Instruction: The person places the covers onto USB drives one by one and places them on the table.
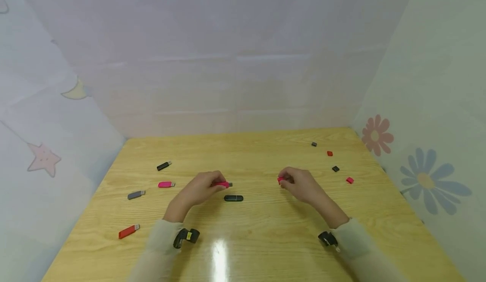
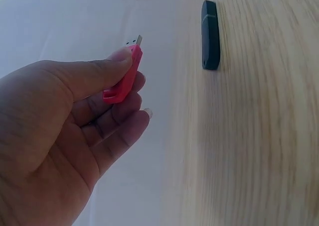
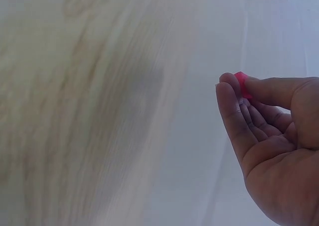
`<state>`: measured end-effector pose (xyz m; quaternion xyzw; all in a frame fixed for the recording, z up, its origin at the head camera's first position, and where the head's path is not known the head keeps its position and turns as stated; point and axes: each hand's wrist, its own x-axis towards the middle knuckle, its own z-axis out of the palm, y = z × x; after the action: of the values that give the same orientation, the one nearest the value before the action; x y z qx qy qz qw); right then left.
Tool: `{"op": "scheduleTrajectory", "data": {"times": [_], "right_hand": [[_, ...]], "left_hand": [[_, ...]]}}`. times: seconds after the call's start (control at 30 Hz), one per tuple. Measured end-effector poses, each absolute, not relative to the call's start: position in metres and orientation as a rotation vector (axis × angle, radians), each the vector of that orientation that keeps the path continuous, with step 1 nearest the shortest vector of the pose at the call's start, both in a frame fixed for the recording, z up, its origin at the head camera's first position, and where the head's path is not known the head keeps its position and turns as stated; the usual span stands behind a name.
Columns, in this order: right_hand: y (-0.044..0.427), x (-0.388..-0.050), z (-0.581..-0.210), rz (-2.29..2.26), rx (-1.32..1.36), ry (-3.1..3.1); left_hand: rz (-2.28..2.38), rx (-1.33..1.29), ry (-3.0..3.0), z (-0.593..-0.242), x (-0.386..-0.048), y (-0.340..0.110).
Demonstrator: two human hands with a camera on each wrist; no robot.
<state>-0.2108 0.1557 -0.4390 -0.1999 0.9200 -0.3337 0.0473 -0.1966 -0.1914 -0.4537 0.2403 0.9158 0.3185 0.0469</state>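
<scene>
My left hand (image 1: 202, 186) pinches a pink USB stick (image 2: 124, 79) between thumb and fingers, its bare metal plug (image 2: 134, 40) pointing away from the palm. A small pink cap (image 3: 242, 83) is held between the thumb and fingertips of my right hand (image 1: 302, 185), some way to the right of the stick. Both hands are raised over the wooden table. Just below the left fingers in the head view lies a black USB stick (image 1: 233, 198) with its cap on.
Uncapped sticks lie at left: black (image 1: 163, 166), pink (image 1: 165, 184), grey (image 1: 135, 194) and red (image 1: 127, 232). Loose caps lie at right: grey (image 1: 314, 144), red (image 1: 329, 153), black (image 1: 336, 168) and pink (image 1: 349, 180). Patterned cloth walls surround the wooden table (image 1: 258, 240).
</scene>
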Motion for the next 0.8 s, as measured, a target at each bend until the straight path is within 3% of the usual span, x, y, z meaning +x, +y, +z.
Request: {"op": "scheduleTrajectory", "data": {"times": [0.8], "right_hand": [[0.138, -0.207, -0.443, -1.124, -0.646, 2.749]], "left_hand": [[0.961, 0.797, 2.730, -0.451, -0.203, -0.146]]}}
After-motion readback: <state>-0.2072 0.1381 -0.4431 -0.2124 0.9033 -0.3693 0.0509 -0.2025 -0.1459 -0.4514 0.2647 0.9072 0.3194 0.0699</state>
